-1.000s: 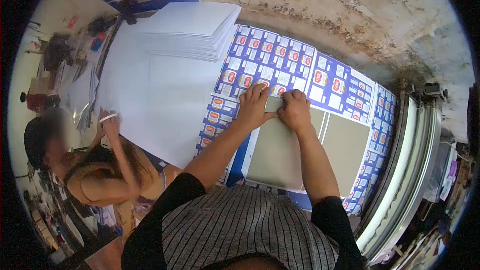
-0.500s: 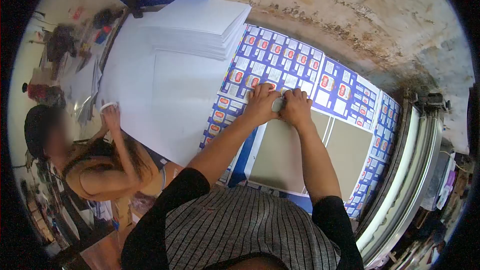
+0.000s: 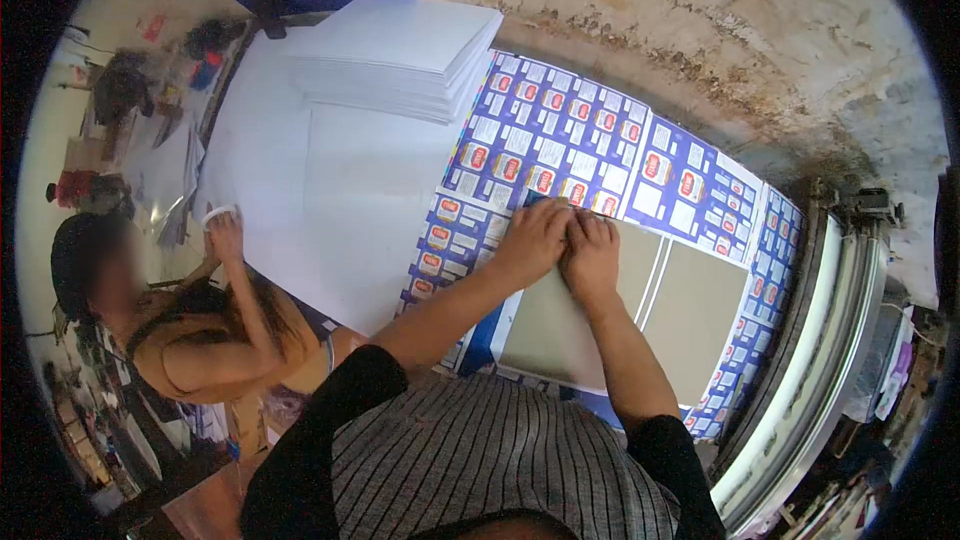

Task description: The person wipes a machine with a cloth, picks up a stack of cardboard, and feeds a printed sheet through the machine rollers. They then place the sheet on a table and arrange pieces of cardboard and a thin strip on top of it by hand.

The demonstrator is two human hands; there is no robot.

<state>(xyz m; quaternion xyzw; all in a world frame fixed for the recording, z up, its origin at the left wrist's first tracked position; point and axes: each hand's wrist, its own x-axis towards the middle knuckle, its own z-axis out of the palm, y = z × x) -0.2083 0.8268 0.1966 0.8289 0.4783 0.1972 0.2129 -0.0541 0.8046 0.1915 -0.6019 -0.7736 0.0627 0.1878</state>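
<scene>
Two grey-brown boards, a left one [image 3: 548, 325] and a right one [image 3: 695, 315], lie side by side on a blue-and-white paper sheet [image 3: 486, 338], with narrow white strips between them. At the far edge of the left board, my left hand [image 3: 533, 237] has its fingers curled down on the paper's folded edge. Close beside it, thumbs nearly meeting, my right hand [image 3: 592, 252] is closed on the same edge with bent fingers. My hands hide most of the fold.
Printed blue sheets with red labels [image 3: 560, 140] cover the worktop beneath. To the left are white paper [image 3: 360, 200] and a tall stack of white sheets [image 3: 400, 50]. A long metal roller machine [image 3: 800, 370] borders the right. Another person [image 3: 200, 340] sits at left, holding a white ring-shaped object.
Both hands have come slightly nearer to me, and the raised paper edge is now folded down over the board. The other person has hardly moved.
</scene>
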